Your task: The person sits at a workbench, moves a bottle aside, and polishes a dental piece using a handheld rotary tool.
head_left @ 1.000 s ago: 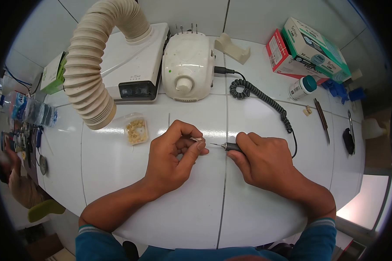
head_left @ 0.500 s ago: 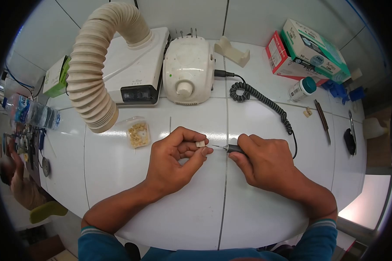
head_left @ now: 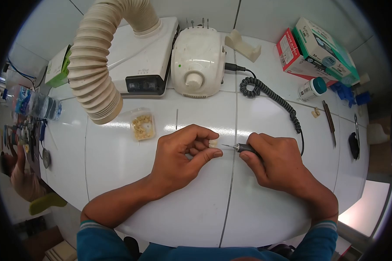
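Note:
My left hand (head_left: 184,154) pinches a small off-white, tooth-like piece (head_left: 213,143) between thumb and fingers. Closed around a dark-gripped rotary handpiece (head_left: 247,148) is my right hand (head_left: 272,157). The handpiece's thin bur (head_left: 229,145) points left at the piece, with a small gap between them. Above my left hand, a clear plastic box (head_left: 143,125) contains several yellowish pieces. A thin metal rod (head_left: 177,119) lies just right of that box.
A white control unit (head_left: 197,65) stands at the back, its coiled cord (head_left: 276,101) running toward my right hand. A ribbed suction hose (head_left: 91,61) arches over the left. Boxes (head_left: 320,52), a green-capped bottle (head_left: 312,89) and a brown tool (head_left: 329,122) are at right. Another person (head_left: 24,178) is far left.
The view has shifted, so the background sits higher and farther right. The off-white piece appears turned in my left fingers. The bur is still apart from it.

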`<state>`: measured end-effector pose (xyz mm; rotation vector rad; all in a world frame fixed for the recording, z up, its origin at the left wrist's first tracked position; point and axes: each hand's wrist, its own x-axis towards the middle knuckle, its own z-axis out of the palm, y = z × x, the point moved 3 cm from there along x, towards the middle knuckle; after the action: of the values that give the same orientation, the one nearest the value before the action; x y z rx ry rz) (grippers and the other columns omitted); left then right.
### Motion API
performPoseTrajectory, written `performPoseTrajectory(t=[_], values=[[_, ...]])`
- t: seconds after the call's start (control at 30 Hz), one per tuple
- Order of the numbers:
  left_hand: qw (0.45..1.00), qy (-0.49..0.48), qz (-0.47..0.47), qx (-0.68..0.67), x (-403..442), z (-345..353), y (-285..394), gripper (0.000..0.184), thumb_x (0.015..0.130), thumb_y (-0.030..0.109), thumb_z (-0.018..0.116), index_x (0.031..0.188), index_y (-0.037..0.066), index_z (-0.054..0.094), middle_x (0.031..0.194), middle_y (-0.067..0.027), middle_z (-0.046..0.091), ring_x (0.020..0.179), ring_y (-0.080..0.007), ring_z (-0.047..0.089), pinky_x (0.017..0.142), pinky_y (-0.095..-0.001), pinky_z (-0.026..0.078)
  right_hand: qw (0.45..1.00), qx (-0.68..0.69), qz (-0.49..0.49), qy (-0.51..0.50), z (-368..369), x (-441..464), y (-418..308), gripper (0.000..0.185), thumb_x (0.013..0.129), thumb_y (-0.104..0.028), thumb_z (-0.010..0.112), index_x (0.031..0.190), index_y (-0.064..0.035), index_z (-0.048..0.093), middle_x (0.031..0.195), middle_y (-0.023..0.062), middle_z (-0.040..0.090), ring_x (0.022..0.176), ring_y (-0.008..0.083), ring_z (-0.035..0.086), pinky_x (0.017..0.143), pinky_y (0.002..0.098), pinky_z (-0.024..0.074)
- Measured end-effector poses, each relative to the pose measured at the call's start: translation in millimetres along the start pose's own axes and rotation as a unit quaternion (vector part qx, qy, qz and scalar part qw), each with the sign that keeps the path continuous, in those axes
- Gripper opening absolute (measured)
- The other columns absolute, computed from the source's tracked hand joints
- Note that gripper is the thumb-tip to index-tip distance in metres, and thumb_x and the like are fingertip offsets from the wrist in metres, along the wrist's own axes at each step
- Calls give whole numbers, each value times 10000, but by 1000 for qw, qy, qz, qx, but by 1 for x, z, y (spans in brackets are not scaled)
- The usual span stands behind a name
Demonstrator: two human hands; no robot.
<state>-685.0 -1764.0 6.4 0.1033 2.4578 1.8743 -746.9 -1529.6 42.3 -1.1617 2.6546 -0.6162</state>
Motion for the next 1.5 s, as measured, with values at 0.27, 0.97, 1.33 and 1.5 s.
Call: performPoseTrajectory(t=[0.27, 0.97, 1.33, 1.5], values=[[999, 2, 19, 41, 0, 2, 1, 310, 953, -17, 857, 1233, -37, 725, 1024, -95, 773, 891, -97, 760, 757, -223, 615, 1000, -26, -9, -2, 3, -1, -2, 359, 1062, -379, 727, 929, -65, 617, 719, 98, 637, 570, 352, 660, 546, 469, 501], [998, 7, 32, 47, 0, 3, 2, 268, 939, 4, 870, 1172, -17, 739, 982, -73, 776, 854, -79, 733, 705, -217, 589, 998, -53, -10, -13, 4, 2, -5, 352, 1063, -368, 724, 930, -64, 606, 725, 96, 617, 549, 342, 647, 524, 457, 491], [998, 7, 35, 47, 0, 4, 3, 263, 937, 8, 866, 1170, -8, 745, 966, -69, 776, 849, -82, 734, 702, -221, 584, 998, -57, -2, -27, 4, 3, -5, 351, 1067, -373, 718, 932, -70, 605, 734, 93, 626, 552, 336, 649, 532, 448, 493], [998, 11, 34, 44, 0, 2, 4, 262, 929, 18, 873, 1160, -3, 752, 960, -67, 775, 836, -84, 732, 694, -229, 587, 997, -64, 4, -36, 4, 4, -7, 346, 1064, -373, 719, 938, -71, 608, 748, 95, 635, 588, 345, 667, 554, 457, 503]])
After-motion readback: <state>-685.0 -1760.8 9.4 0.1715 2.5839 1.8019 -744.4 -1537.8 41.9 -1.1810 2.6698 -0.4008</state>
